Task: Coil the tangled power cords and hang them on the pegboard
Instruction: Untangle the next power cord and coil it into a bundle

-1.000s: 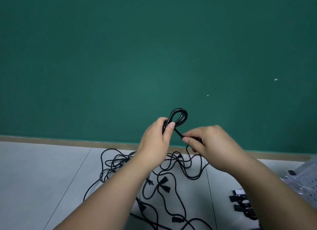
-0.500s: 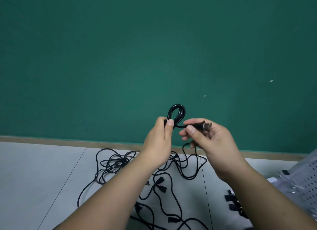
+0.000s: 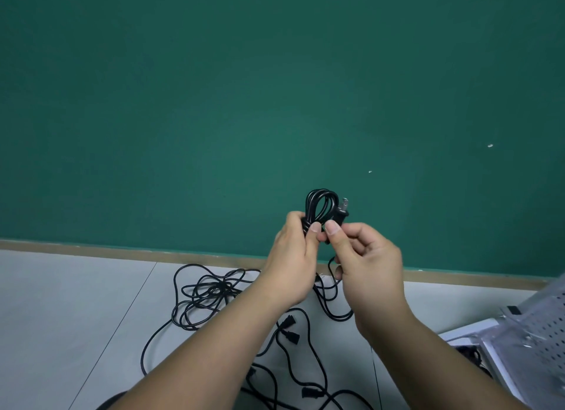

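At frame centre, the left hand [image 3: 293, 257] curls closed around the base of a small coiled black power cord [image 3: 319, 206], thumb pressed against the loops. Just to its right, the right hand [image 3: 368, 264] pinches the cord's end between thumb and forefinger, narrowly closed, just below the black plug with metal prongs [image 3: 342, 214] that points upward. A tangle of loose black power cords [image 3: 211, 290] lies on the pale grey tiled floor [image 3: 76, 302] in the lower centre. A white perforated pegboard [image 3: 544, 333] sits at the lower right. A dark green wall [image 3: 244, 88] fills the upper frame above a tan skirting strip [image 3: 122, 251].
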The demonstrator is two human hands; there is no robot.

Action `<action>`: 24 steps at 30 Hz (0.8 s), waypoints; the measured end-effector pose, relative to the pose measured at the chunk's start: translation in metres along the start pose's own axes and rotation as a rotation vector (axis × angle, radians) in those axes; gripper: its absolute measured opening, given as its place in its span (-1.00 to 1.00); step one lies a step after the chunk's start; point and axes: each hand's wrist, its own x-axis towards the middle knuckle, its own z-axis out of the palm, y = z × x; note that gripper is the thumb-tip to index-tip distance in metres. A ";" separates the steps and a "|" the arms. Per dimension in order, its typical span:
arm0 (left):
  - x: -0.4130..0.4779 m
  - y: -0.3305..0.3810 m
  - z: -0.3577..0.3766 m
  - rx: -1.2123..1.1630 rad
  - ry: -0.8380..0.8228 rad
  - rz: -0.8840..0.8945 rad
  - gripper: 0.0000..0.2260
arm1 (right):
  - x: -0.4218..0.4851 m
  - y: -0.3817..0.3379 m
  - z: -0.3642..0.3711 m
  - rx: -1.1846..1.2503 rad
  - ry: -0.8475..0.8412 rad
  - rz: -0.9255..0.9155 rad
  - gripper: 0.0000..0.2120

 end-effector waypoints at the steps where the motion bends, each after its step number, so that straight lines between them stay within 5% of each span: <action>1: 0.001 0.000 0.000 -0.018 0.008 -0.004 -0.80 | -0.001 0.003 0.001 -0.038 0.018 -0.027 -0.87; 9: 0.007 -0.005 -0.002 0.013 0.054 0.035 -0.86 | 0.006 0.002 -0.007 -0.208 -0.032 -0.089 -0.82; 17: -0.001 -0.007 0.001 0.092 0.028 0.097 -0.68 | 0.022 -0.015 -0.019 -0.355 -0.213 0.055 -0.74; 24: -0.005 0.002 -0.004 0.257 -0.007 0.249 -0.69 | 0.028 -0.020 -0.027 -0.208 -0.264 0.242 -0.57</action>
